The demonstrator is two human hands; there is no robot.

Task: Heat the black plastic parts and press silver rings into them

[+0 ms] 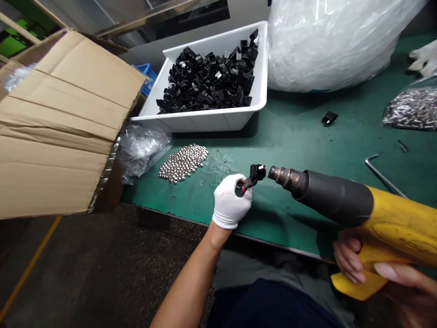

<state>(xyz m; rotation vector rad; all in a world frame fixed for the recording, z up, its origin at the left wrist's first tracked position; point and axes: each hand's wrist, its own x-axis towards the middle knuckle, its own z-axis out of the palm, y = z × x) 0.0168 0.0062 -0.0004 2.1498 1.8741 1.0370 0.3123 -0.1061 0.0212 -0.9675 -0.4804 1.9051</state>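
A: First entry: the black part [256,172]. Its position against the fingers?

B: Beyond them, on the far right side of the left hand [232,200]. The fingers do not appear to touch it; they are curled round the pliers [251,183], whose dark head meets the part.

A: Right hand [413,287]?

B: Fingers wrapped round the grip of the heat gun [403,223]. The nozzle end stands just right of the part, a small gap between.

A: Materials?

B: Part: glossy black, blocky, plastic by its look, with a bright metal piece [262,167] at its right end. Pliers: dark metal, a little red at the handles. Heat gun: yellow body, matte black barrel, stepped and discoloured metal nozzle. Left hand: white knit glove, ribbed cuff (the right is bare).

A: Remaining stock?

B: Green bench [293,132], smooth, scuffed. Far side: white tray [205,120], flared walls, heaped with angular black pieces [208,77]; right of it, a large plastic bag [334,41], translucent and wrinkled. Left: small shiny metal cylinders [184,161], closely grouped, and a creased brown cardboard box [61,127]. Right: one loose black piece [329,119] and a bent metal hex key [385,178].
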